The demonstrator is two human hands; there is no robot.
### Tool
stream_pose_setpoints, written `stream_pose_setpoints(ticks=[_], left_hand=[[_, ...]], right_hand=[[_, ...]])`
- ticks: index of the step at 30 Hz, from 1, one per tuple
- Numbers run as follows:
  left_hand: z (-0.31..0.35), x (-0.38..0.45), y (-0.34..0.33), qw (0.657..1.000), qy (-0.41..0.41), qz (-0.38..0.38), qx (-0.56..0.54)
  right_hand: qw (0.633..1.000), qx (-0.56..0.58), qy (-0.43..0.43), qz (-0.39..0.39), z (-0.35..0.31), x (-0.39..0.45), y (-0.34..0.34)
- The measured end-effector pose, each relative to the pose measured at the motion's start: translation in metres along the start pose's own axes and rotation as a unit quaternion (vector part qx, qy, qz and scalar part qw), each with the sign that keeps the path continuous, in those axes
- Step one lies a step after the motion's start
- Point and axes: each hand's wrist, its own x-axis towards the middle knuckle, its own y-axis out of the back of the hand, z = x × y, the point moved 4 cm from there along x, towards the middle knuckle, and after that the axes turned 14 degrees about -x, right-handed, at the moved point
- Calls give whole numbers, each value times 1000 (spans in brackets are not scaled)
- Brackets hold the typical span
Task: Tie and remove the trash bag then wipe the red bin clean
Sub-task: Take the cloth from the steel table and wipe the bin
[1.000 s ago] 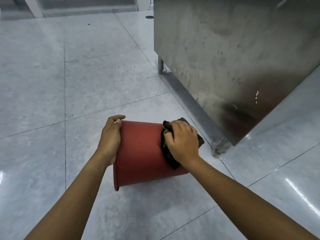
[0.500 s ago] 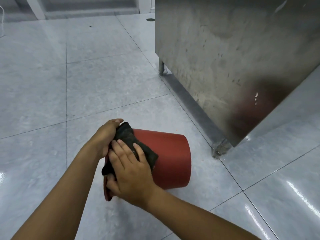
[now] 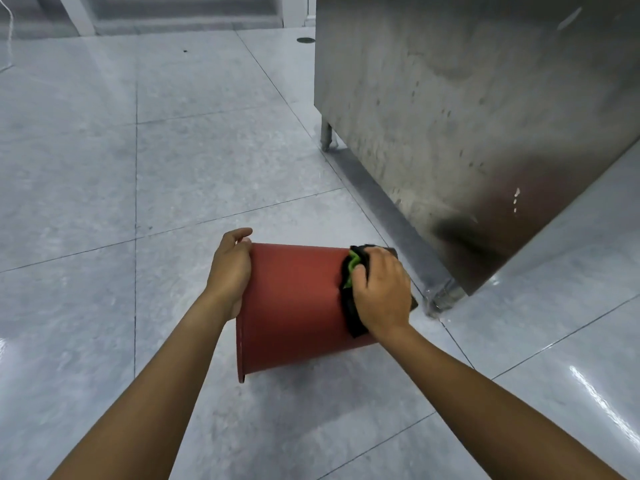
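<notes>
Grey glossy floor tiles (image 3: pixel 104 168) fill the frame, and low in the centre two bare forearms reach up from the bottom edge to a red bin (image 3: pixel 294 306) held on its side, its open rim toward the lower left and its base toward the right. The left hand (image 3: pixel 230 271) grips the rim end with fingers curled over the edge, while the right hand (image 3: pixel 381 292) presses a bunched black-and-green cloth (image 3: pixel 349 292) flat against the wall near the base. Beyond, at the upper right, stands a smudged stainless steel cabinet (image 3: pixel 467 116) on short legs.
</notes>
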Motion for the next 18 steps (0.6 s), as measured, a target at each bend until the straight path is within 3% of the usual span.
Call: stream_pose_setpoints(ticks=[2, 4, 12, 15, 18], left_hand=[[2, 6, 0, 1000, 9, 19, 10], [5, 11, 3, 999, 27, 35, 31], [7, 8, 14, 993, 90, 80, 4], [3, -2, 15, 980, 171, 58, -82], [-2, -6, 18, 977, 187, 42, -97]], right_hand=[[999, 22, -26, 9, 1, -12, -5], [999, 33, 2, 22, -12, -31, -8], [959, 53, 278, 4, -103, -87, -15], [949, 71, 307, 1, -124, -87, -13], [950, 52, 308, 5, -122, -73, -7]])
